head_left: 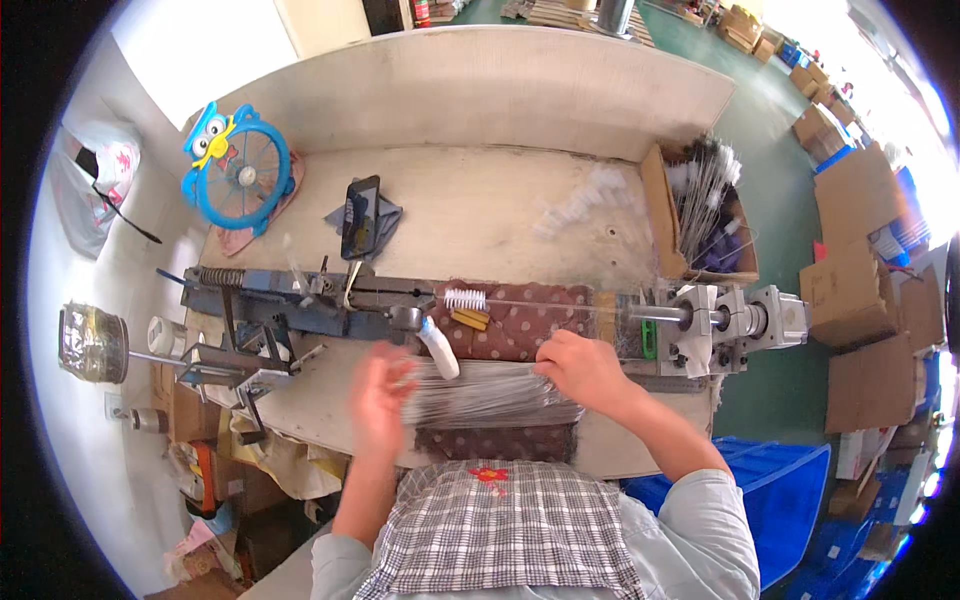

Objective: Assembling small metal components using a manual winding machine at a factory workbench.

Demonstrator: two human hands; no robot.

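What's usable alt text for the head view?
Person's right hand at the right end of a bundle of thin grey wires, blurred left hand near the left end. Beyond, a white-bristled brush lines up with a metal shaft; a blue fan stands at left.

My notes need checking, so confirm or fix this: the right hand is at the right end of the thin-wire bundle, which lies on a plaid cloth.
The pattern is wrong: the head view shows the cloth is brown with pale dots. The right hand is at the right end of the thin-wire bundle, which lies on it.
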